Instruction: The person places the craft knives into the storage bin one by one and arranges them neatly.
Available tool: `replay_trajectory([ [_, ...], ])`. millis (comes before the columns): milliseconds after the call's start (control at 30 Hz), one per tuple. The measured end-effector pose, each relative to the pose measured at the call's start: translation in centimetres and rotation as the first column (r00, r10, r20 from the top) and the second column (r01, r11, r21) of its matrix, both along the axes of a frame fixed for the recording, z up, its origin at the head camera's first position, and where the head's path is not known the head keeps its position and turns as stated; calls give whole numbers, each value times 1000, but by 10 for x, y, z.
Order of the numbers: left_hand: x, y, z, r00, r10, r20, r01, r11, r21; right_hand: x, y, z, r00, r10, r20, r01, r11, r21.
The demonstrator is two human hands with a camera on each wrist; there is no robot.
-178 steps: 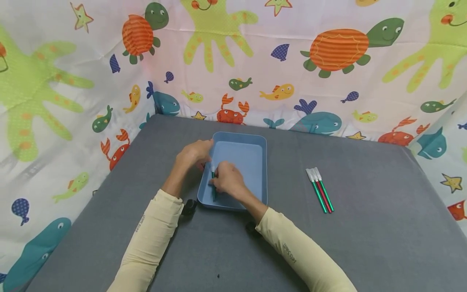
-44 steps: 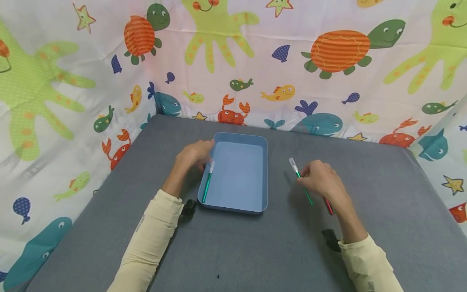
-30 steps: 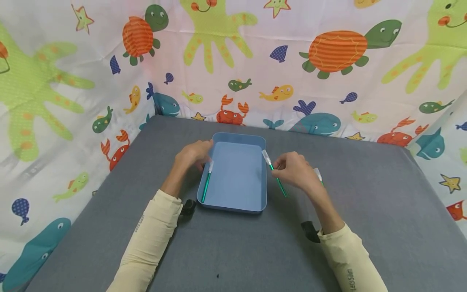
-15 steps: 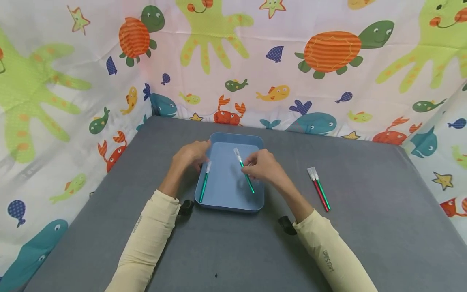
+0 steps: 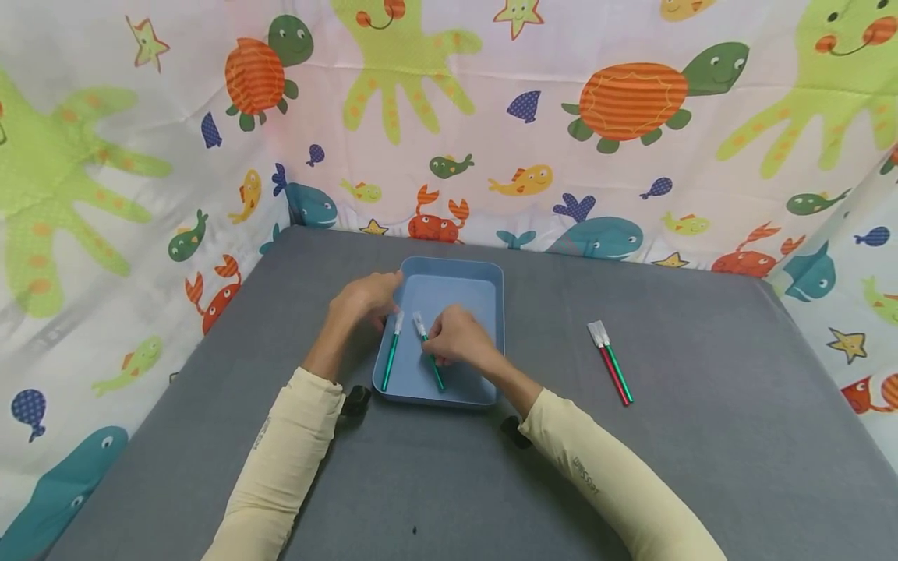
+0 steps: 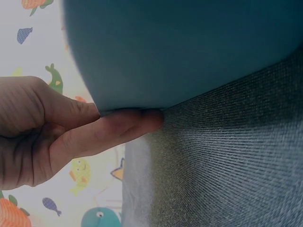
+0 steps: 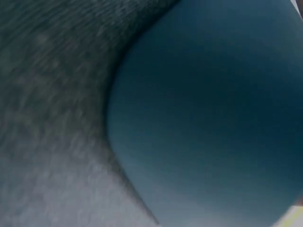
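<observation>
In the head view, a white curtain printed with sea animals is seen behind a grey worktop. A blue tray, rectangular with rounded corners and low walls, is set on the worktop. Inside its outline a green pen is pinched by the fingers of the right hand; its barrel is slim and shiny, its far end pale and translucent. Whether the tray's floor is touched by it cannot be told. A matching pen is laid along the tray's left wall, near the left hand. Well to the right, a red pen and another green one are placed side by side, both pale-ended.

In the left wrist view, the tray's edge is held between the thumb and fingers of the left hand.

In the right wrist view, the tray's smooth, shaded outer wall is shown against the worktop's woven-looking surface.
</observation>
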State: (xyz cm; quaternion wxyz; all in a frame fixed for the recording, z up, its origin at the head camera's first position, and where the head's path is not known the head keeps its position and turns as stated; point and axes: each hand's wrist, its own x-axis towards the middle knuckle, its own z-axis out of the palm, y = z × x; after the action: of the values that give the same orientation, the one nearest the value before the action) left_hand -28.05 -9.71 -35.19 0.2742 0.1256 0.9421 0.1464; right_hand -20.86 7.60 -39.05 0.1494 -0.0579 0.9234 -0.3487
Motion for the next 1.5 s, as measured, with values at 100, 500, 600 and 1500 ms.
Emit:
replay_trajectory([
  [100, -1, -1, 0, 1000, 5, 0, -5, 1000, -15, -2, -8, -2, 1000, 9, 1, -9, 1000, -9],
  [500, -1, 0, 0, 1000, 12, 20, -13, 1000, 16, -3, -26, -7, 1000, 8, -25, -9, 999, -51],
  [600, -1, 0, -1, 1000, 5, 12, -5, 1000, 19, -2, -27, -7, 999, 30, -42, -29, 1000, 7],
  [1500, -2, 0, -1, 1000, 4, 7, -4, 1000, -1, 3, -29, -10, 992, 117, -48, -114, 992, 49],
])
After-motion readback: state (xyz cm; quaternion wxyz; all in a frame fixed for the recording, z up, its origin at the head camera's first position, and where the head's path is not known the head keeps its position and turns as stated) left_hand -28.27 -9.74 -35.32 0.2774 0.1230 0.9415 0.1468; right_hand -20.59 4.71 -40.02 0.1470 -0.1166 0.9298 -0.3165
